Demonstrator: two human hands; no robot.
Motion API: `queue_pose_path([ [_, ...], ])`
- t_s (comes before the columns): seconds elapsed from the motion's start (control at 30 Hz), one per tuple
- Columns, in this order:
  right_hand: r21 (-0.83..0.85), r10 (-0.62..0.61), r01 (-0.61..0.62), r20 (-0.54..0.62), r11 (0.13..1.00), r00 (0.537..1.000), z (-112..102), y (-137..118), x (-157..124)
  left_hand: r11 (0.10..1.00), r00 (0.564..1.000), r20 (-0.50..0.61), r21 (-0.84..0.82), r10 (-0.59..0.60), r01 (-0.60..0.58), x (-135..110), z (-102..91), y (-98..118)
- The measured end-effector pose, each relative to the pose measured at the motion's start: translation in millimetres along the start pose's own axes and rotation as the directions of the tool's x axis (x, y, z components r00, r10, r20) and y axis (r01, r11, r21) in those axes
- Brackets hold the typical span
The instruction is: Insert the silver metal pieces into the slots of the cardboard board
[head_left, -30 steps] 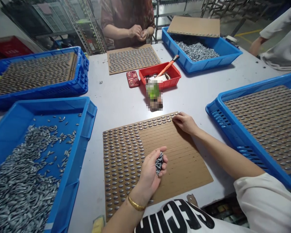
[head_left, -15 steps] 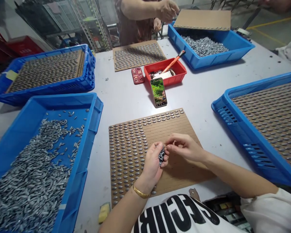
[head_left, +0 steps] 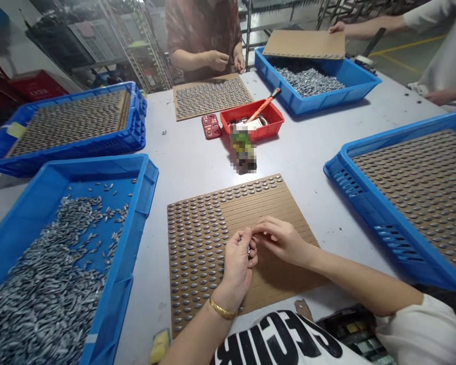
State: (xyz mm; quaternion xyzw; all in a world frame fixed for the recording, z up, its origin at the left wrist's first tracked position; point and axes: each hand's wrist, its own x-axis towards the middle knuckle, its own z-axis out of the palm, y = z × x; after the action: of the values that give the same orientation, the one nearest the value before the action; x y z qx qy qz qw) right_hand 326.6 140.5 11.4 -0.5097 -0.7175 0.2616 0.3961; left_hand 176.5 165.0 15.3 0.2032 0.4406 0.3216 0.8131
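Observation:
My left hand (head_left: 238, 258) is closed around a small handful of grey metal pieces (head_left: 249, 249), only a sliver of which shows between the fingers. Close beside it, my right hand (head_left: 279, 238) has thumb and fingers drawn together near the left thumb; whatever is in that pinch is too small or hidden to make out. Both hands are above a brown grooved cardboard sheet (head_left: 289, 276). Rows of almond-shaped grey pieces (head_left: 192, 243) cover its left side and run along its far edge, while bare grooves show at middle and right.
On the left stands a blue bin (head_left: 152, 175) with a heap of loose pieces; a blue crate (head_left: 137, 137) of filled sheets is behind it. Another crate (head_left: 338, 170) is at right. Ahead are a red tray (head_left: 271, 133) and a blurred-out object (head_left: 243, 150). Two people are across the table.
My left fingers have closed further over the metal pieces, and my right fingertips are at the left thumb. Across the table, one person's hands lowered; another person's hand now grips the far cardboard.

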Motion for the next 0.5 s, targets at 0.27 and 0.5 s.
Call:
queue_pose_path([
  [0.27, -0.307, -0.136, 0.139, 0.033, 0.942, 0.99, -3.9, 24.8, -16.4, 0.958, 0.969, 0.057, -0.148, -0.24, 0.246, 3.8, 6.3, 7.8],
  [0.5, -0.297, 0.041, -0.082, -0.142, 0.951, 0.989, -53.0, 89.4, 5.6, 0.959, 0.968, 0.046, -0.133, -0.245, 0.249, 4.6, 6.0, 9.8],
])
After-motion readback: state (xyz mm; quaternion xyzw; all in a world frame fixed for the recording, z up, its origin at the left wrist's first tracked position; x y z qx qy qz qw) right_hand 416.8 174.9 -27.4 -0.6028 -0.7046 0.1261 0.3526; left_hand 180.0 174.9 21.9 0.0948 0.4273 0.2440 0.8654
